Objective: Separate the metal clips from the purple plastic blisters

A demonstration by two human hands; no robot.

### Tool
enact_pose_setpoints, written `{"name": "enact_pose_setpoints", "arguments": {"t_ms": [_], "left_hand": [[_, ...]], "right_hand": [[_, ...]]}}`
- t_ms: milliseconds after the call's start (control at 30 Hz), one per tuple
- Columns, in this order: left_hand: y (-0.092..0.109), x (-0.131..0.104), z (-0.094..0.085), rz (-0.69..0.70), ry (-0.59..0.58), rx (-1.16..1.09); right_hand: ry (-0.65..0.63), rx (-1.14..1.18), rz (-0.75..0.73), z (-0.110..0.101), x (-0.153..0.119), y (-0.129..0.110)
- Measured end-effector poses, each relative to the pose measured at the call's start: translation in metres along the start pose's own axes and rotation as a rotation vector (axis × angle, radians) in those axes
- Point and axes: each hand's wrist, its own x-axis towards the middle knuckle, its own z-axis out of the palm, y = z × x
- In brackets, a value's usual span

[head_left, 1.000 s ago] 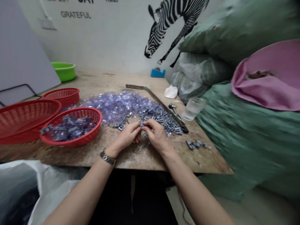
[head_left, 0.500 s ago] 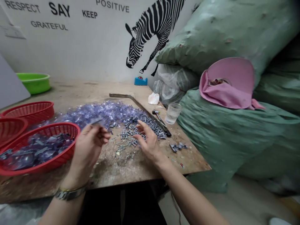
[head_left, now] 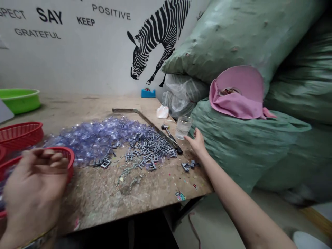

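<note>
My left hand (head_left: 36,183) hovers at the lower left over the near red basket (head_left: 71,159) and hides much of it. Its fingers are loosely curled and slightly blurred; I see nothing in them. Out to the right, my right hand (head_left: 198,141) is open, thumb and fingers apart, beside a clear ribbed drinking glass (head_left: 183,128). Whether they touch I cannot tell. On the table lie a pile of clear purplish plastic pieces (head_left: 90,138) and a heap of small grey plastic parts (head_left: 150,147). A few grey parts (head_left: 190,166) lie apart near the right edge.
A bent metal bar (head_left: 150,122) crosses the table, with a small hammer (head_left: 167,129) beside it. Behind are crumpled white tissue (head_left: 162,111) and a blue tape dispenser (head_left: 148,93). Green sacks (head_left: 228,145) crowd the right edge, with a pink cap (head_left: 238,93) on top. A green basin (head_left: 20,100) stands left.
My left hand has moved left to the red basket; the grey piece it held no longer shows. My right hand has moved from the grey parts to the glass. The view has turned right.
</note>
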Motion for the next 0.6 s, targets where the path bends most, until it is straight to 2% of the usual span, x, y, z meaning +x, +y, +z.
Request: {"name": "enact_pose_setpoints", "arguments": {"t_ms": [33,100,167,333,433,600], "left_hand": [[-0.005,-0.011,0.011,-0.064,0.012,-0.029],[-0.018,-0.028,0.026,-0.122,-0.102,0.043],[-0.035,-0.037,0.031,-0.213,-0.197,0.141],[-0.067,-0.035,0.022,-0.363,-0.269,0.349],[-0.072,-0.034,0.02,-0.415,-0.262,0.435],[-0.076,-0.034,0.021,-0.414,-0.296,0.491]], "right_hand": [[-0.016,-0.017,-0.007,0.004,0.004,0.002],[-0.035,-0.033,-0.003,0.012,0.01,0.002],[-0.042,-0.026,0.033,0.02,0.015,0.0],[-0.03,0.067,0.015,0.033,0.027,-0.008],[-0.011,0.081,0.037,0.038,0.031,-0.009],[0.01,0.087,0.054,0.04,0.03,-0.01]]}}
